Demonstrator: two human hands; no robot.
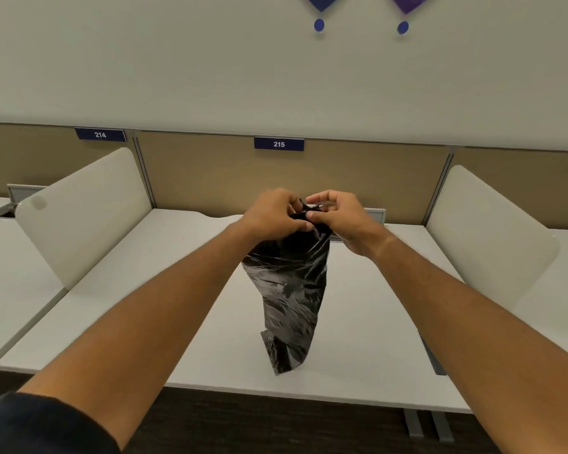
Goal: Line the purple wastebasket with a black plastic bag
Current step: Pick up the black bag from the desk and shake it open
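Observation:
A black plastic bag [287, 296] hangs crumpled and narrow above the white desk [164, 322], its lower end near the desk's front edge. My left hand [273, 211] and my right hand [338, 214] are held close together at chest height. Both pinch the bag's top edge between fingers and thumbs. The bag's mouth is hidden between my fingers. No purple wastebasket is in view.
White rounded dividers stand at the left [86, 211] and right [486, 231] of the desk. A tan partition [210, 178] with the label 215 [278, 144] closes the back. Dark carpet [276, 427] lies below the front edge.

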